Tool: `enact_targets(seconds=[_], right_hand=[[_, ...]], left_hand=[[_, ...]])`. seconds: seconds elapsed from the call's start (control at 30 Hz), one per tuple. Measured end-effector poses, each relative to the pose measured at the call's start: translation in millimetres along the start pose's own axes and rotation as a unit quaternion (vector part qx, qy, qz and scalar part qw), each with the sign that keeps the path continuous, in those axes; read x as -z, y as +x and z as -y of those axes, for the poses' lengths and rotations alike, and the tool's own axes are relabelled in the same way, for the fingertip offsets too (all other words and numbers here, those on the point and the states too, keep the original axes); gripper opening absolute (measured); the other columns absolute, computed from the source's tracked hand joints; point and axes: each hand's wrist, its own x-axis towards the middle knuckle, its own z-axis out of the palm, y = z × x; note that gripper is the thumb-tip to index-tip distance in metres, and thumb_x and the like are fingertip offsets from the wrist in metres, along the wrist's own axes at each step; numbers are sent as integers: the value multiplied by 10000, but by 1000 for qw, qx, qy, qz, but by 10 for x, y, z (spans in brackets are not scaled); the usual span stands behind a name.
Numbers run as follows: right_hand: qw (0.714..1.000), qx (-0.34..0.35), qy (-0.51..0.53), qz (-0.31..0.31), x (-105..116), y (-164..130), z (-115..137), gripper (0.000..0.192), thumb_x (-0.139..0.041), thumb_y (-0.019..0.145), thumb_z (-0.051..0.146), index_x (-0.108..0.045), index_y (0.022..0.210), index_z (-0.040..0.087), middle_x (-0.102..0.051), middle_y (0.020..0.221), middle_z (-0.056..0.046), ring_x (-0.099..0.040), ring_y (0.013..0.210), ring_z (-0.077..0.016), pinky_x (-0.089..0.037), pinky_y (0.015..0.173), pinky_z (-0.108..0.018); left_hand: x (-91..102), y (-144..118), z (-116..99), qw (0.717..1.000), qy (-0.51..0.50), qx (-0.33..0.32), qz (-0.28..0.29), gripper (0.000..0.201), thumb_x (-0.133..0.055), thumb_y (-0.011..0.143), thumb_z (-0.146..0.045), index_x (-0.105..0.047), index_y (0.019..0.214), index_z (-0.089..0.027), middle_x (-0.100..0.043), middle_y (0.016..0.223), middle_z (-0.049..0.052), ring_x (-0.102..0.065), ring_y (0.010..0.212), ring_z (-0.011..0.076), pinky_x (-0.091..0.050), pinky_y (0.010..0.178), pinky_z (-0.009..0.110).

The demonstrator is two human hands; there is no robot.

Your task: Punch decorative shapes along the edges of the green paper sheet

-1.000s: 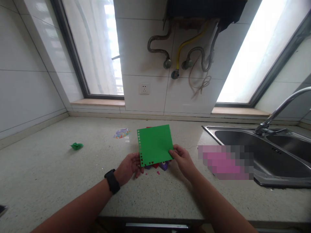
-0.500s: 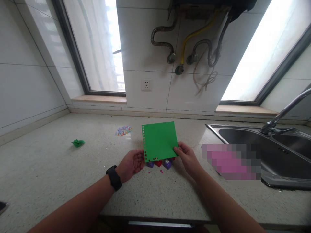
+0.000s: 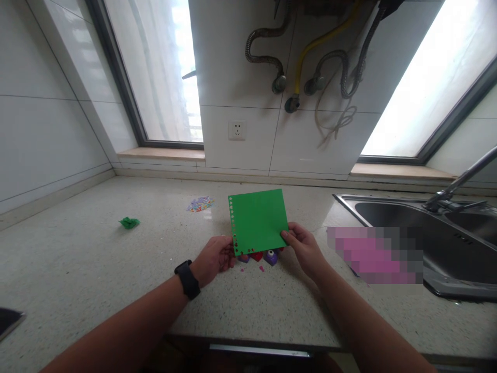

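Your left hand (image 3: pixel 214 257) pinches the lower-left corner of the green paper sheet (image 3: pixel 258 220); your right hand (image 3: pixel 305 248) pinches its lower-right corner; both are closed on it; the sheet stands tilted between them above the bench (image 3: pixel 97 269), punched edge leftward; small punches (image 3: pixel 264 255) lie directly beneath.

I see the paper sheet (image 3: pixel 259 220) above the counter (image 3: pixel 77 269), small punches (image 3: pixel 262 255) under its near edge; crumpled scrap (image 3: pixel 129 223) far left, sink (image 3: pixel 423 238) right.
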Motion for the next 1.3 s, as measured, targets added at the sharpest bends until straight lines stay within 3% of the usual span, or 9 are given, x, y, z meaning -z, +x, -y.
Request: enact_targets(seconds=[0.3, 0.5, 0.7, 1.0, 1.3], right_hand=[[999, -5, -47, 5, -6, -18, 27, 321, -772, 836, 502, -685, 936, 209, -657, 742, -8, -581, 664, -156, -459, 632, -293], [998, -3, -57, 5, -12, -10, 22, 346, -766, 825, 529, -678, 929, 211, -643, 732, -13, -565, 645, -167, -449, 621, -308], [998, -5, -59, 7, -1, -5, 1, 342, -768, 826, 529, -680, 924, 214, -612, 693, 3, -547, 620, -157, -448, 603, -298], [998, 6, -67, 10, -13, -3, 9, 343, -772, 814, 533, -683, 908, 216, -634, 725, -11, -558, 640, -165, -451, 585, -294], [993, 20, -110, 38, -69, -23, 54, 306, -733, 846, 522, -677, 929, 233, -662, 773, -26, -599, 691, -189, -498, 652, -331]], left_hand=[[-33, -24, -61, 999, -11, 49, -1, 521, -523, 862, -534, -766, 989, -92, -772, 865, 178, -510, 507, 98, -283, 464, 211], [-9, -12, -7, 999, -13, 30, -1, 491, -506, 913, -512, -761, 999, -102, -772, 897, 198, -585, 564, 139, -293, 465, 232], [-17, -28, -24, 1000, 1, 16, 6, 478, -537, 885, -535, -738, 921, -103, -770, 853, 191, -534, 505, 114, -298, 450, 225], [12, -3, 27, 1000, -6, 16, 7, 457, -554, 879, -529, -705, 909, -99, -767, 868, 202, -589, 539, 138, -334, 465, 233], [-30, -22, 29, 998, 66, -15, 2, 352, -681, 865, -478, -695, 865, -126, -715, 694, 94, -523, 459, 98, -313, 417, 212]])
